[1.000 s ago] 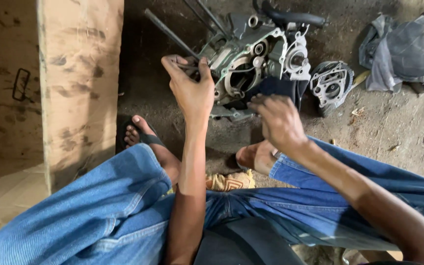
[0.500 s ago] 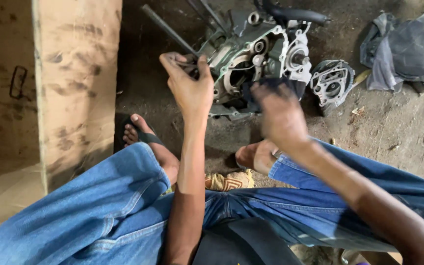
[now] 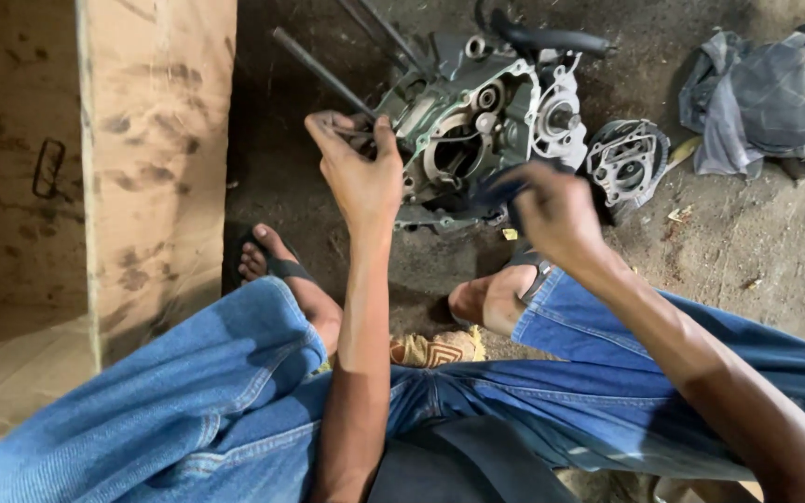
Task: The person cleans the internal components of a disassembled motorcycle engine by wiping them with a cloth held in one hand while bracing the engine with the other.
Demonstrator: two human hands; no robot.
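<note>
The grey cast-metal engine case, round openings and bearings showing on its upper face, lies on the dirt floor in front of the seated person's knees. The left hand reaches to the case's left edge, thumb and fingers pinched on a small thin metal part that I cannot make out; long dark steel studs run up and left from that corner. The right hand is blurred, closed on a dark object just in front of the case; what that object is cannot be told.

A separate round grey engine cover lies just to the right of the case, and a crumpled grey checked cloth sits well apart at the upper right. A stained wooden board stands on the left. Both feet in dark sandals rest on the floor below the case, blue denim trousers over the legs.
</note>
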